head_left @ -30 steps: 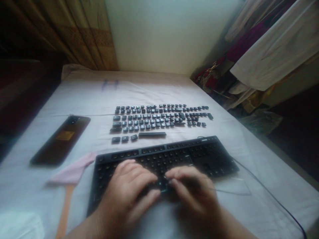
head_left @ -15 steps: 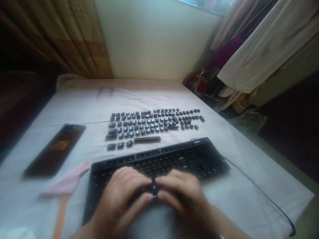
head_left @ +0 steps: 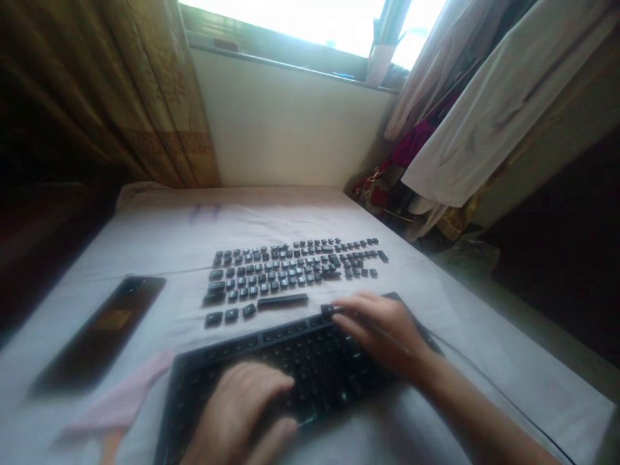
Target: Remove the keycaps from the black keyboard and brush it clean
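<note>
A black keyboard [head_left: 310, 361] lies at a slant on the white cloth, its key area partly covered by my hands. Over its left half rests my left hand [head_left: 247, 403], fingers bent, thumb apart from the index finger, nothing visible between them. My right hand [head_left: 375, 323] reaches over the keyboard's far edge and pinches a small dark keycap [head_left: 328, 310] between thumb and forefinger. Beyond the keyboard, loose keycaps [head_left: 285, 279] lie in rows. The long spacebar [head_left: 282, 301] lies just left of the pinched keycap. Motion blurs both hands.
At the left lies a dark phone [head_left: 104, 329]. A pink cloth piece [head_left: 121, 397] with an orange handle [head_left: 110, 445] sits beside the keyboard's left end. The keyboard's cable [head_left: 504, 387] runs across the right side. Clothes [head_left: 460, 142] hang at the right, near the cloth's edge.
My right hand has moved away from my left, up to the keyboard's far edge, with a keycap at its fingertips. My left hand stays over the keyboard. The view has tilted up.
</note>
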A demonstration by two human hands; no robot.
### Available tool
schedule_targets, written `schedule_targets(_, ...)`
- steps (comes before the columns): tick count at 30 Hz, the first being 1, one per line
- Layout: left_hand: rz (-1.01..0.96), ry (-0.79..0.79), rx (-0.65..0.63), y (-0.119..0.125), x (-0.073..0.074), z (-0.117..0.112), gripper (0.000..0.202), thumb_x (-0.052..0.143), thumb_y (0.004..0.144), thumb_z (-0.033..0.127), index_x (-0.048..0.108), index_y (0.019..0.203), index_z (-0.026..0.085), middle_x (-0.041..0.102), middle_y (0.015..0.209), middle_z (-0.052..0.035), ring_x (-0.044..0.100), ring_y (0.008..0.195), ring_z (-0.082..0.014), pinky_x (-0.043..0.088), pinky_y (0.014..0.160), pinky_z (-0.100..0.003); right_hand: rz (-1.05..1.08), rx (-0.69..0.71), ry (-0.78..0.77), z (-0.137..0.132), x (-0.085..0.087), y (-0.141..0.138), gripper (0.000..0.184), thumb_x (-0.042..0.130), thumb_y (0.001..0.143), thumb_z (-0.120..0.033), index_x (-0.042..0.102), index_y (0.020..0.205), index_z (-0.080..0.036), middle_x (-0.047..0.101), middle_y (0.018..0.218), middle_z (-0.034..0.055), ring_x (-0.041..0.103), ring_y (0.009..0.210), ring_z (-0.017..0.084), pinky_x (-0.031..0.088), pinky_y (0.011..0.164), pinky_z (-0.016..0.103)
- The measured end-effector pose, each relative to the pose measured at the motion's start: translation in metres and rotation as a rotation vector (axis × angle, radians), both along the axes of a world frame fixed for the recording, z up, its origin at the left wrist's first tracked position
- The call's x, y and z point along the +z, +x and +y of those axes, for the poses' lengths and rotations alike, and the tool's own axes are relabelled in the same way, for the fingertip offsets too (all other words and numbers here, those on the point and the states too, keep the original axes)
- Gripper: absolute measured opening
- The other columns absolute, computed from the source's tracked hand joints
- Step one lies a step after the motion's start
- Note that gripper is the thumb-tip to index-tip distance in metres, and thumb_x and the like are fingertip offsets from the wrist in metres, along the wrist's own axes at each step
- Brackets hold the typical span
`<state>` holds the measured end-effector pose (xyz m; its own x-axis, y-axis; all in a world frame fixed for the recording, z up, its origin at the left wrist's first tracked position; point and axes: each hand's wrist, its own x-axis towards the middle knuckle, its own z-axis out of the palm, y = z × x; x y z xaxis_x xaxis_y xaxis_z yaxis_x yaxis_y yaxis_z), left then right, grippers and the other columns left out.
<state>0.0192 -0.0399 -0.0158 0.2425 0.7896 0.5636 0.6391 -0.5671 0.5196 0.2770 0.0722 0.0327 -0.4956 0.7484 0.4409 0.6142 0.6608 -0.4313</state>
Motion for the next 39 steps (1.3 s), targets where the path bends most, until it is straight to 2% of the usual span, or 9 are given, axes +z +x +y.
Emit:
schedule_targets(3, 0.053, 0.063, -0.047, -0.002, 0.001, 0.005, 0.021, 0.057, 0.098, 0.034, 0.062, 0.117, 0.026, 0.077, 0.103, -0.0023, 0.073, 0.097, -0.018, 0.06, 0.092, -0.03, -0.288, -0.163, -0.129, 0.04, 0.001, 0.003, 0.015, 0.071, 0.088, -0.025, 0.08, 0.1, -0.027, 0.08, 0.092, 0.0043, 0.075, 0.077, 0.02, 0.058, 0.075, 0.032)
schedule_targets(6, 0.096, 0.148, -0.084, -0.004, 0.003, 0.012, 0.02, 0.059, 0.096, 0.029, 0.063, 0.115, 0.025, 0.079, 0.098, -0.0011, 0.075, 0.09, -0.0171, 0.062, 0.086, -0.028, -0.351, -0.187, -0.172, 0.063, -0.01, -0.004, 0.014, 0.076, 0.085, -0.026, 0.082, 0.097, -0.027, 0.081, 0.09, 0.0049, 0.077, 0.081, 0.024, 0.059, 0.077, 0.035)
schedule_targets(12, 0.11, 0.191, -0.087, -0.006, 0.002, 0.016, 0.02, 0.061, 0.093, 0.026, 0.064, 0.112, 0.024, 0.079, 0.095, -0.0018, 0.076, 0.086, -0.0178, 0.063, 0.083, -0.027, -0.369, -0.166, -0.206, 0.068, -0.025, -0.01, 0.016, 0.076, 0.084, -0.03, 0.082, 0.099, -0.03, 0.082, 0.095, 0.0033, 0.077, 0.084, 0.023, 0.058, 0.079, 0.034)
schedule_targets(17, 0.191, 0.142, -0.036, -0.007, -0.012, 0.008, 0.026, 0.059, 0.094, 0.027, 0.063, 0.119, 0.025, 0.078, 0.109, -0.0026, 0.072, 0.105, -0.0196, 0.057, 0.1, -0.034, -0.321, -0.176, -0.221, 0.068, -0.024, -0.009, 0.015, 0.079, 0.08, -0.029, 0.083, 0.094, -0.03, 0.083, 0.094, 0.0043, 0.078, 0.083, 0.026, 0.059, 0.076, 0.036)
schedule_targets(21, 0.345, 0.103, 0.065, -0.004, -0.026, 0.005, 0.046, 0.06, 0.093, 0.043, 0.056, 0.135, 0.025, 0.066, 0.138, -0.0096, 0.057, 0.133, -0.0306, 0.04, 0.117, -0.056, -0.196, -0.181, -0.219, 0.063, -0.018, -0.004, 0.018, 0.08, 0.078, -0.025, 0.082, 0.095, -0.029, 0.083, 0.098, 0.005, 0.078, 0.089, 0.027, 0.06, 0.082, 0.039)
schedule_targets(26, 0.553, 0.059, 0.113, -0.006, -0.023, 0.004, 0.099, 0.079, 0.069, 0.048, 0.036, 0.154, 0.02, 0.044, 0.156, -0.0214, 0.048, 0.138, -0.0459, 0.033, 0.113, -0.072, 0.075, -0.269, -0.215, 0.048, -0.007, 0.029, 0.015, 0.068, 0.086, -0.03, 0.081, 0.091, -0.026, 0.083, 0.096, 0.005, 0.077, 0.09, 0.025, 0.059, 0.089, 0.041)
schedule_targets(28, 0.595, 0.009, 0.136, -0.011, -0.018, 0.004, 0.107, 0.079, 0.065, 0.041, 0.029, 0.157, 0.018, 0.036, 0.159, -0.0248, 0.044, 0.14, -0.0489, 0.036, 0.109, -0.075, 0.206, -0.361, -0.219, 0.044, -0.005, 0.05, 0.021, 0.064, 0.087, -0.035, 0.08, 0.092, -0.022, 0.082, 0.095, 0.0084, 0.076, 0.092, 0.027, 0.059, 0.088, 0.043)
schedule_targets(33, 0.649, -0.122, 0.081, -0.026, -0.014, 0.01, 0.119, 0.082, 0.061, 0.045, 0.021, 0.161, 0.025, 0.026, 0.163, -0.0247, 0.038, 0.143, -0.0522, 0.037, 0.106, -0.077, 0.539, -0.549, -0.288, 0.041, -0.009, 0.093, 0.029, 0.071, 0.078, -0.041, 0.073, 0.093, -0.017, 0.076, 0.076, 0.007, 0.071, 0.062, 0.022, 0.061, 0.061, 0.038)
schedule_targets(39, 0.678, -0.529, 0.14, -0.017, 0.006, 0.018, 0.11, 0.082, 0.058, 0.048, 0.036, 0.156, 0.031, 0.028, 0.166, -0.0141, 0.026, 0.15, -0.0485, 0.019, 0.119, -0.073, 0.825, -0.522, -0.395, 0.032, -0.011, 0.092, 0.043, 0.084, 0.064, -0.051, 0.063, 0.086, -0.02, 0.077, 0.09, 0.008, 0.073, 0.068, 0.019, 0.062, 0.06, 0.032)
